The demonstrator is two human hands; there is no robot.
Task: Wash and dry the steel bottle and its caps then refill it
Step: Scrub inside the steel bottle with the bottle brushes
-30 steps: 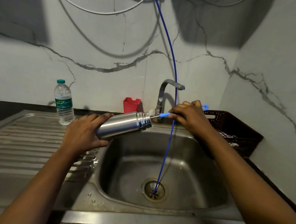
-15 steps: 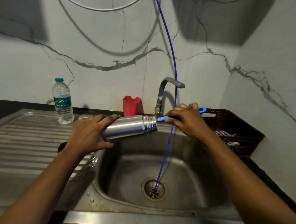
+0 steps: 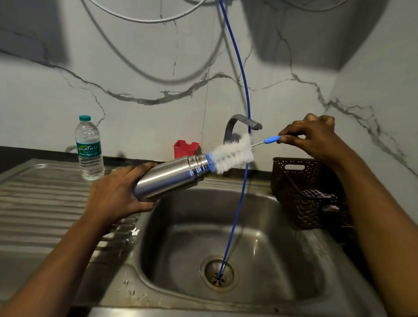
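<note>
Gripping the steel bottle (image 3: 170, 178) by its base, the left hand (image 3: 114, 196) curls round it above the left rim of the sink (image 3: 283, 248). The bottle tilts, mouth up and rightward over the basin. The right hand (image 3: 312, 137), above the sink's back rim, pinches the blue handle of the bottle brush (image 3: 232, 155) between thumb and fingers, white bristles mostly outside, tip just in the mouth.

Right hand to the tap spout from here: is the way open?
Probably not freely: the right hand pinches the bottle brush handle, its tip at the steel bottle mouth, and the blue tube hangs right in front of the tap.
</note>
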